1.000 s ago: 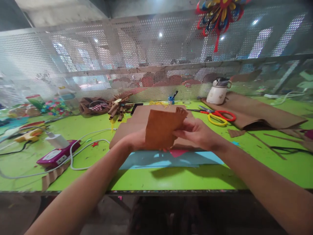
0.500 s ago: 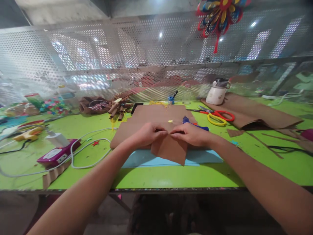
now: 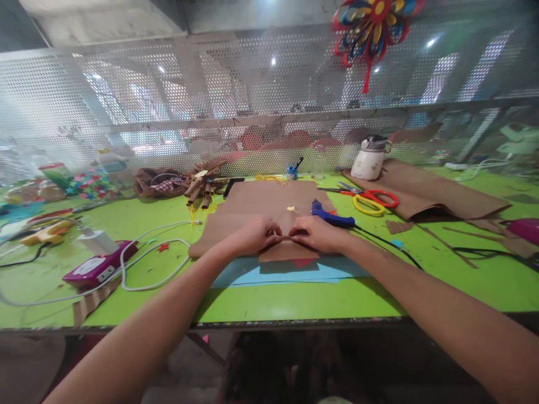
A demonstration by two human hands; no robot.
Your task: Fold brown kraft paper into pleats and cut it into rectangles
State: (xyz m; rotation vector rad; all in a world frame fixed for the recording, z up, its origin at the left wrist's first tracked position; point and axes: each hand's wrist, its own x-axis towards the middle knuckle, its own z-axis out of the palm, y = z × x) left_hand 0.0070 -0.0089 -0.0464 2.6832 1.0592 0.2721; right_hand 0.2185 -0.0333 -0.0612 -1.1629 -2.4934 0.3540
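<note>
My left hand (image 3: 257,234) and my right hand (image 3: 314,232) pinch the upper edge of a small piece of brown paper (image 3: 278,252) between thumbs and fingers. That edge looks narrowly rolled or folded between the two hands. Beneath the piece lies a large brown paper sheet (image 3: 236,216), with light blue sheets (image 3: 261,276) under its near edge. A small yellow scrap (image 3: 291,208) rests on the large sheet, just beyond my hands. Close to my right hand is a blue glue gun (image 3: 332,216) with a black cord.
Scissors with red and yellow handles (image 3: 370,201) lie to the right, before a white flask (image 3: 370,160) and folded brown paper (image 3: 446,193). Left are a purple power strip (image 3: 101,264), a white cable (image 3: 147,288) and a red star (image 3: 163,247). Paper rolls (image 3: 200,193) sit behind.
The small brown piece hung tilted with a corner toward me; now it lies flatter and level. My fingers have curled along its upper edge, and my right hand has uncovered the glue gun.
</note>
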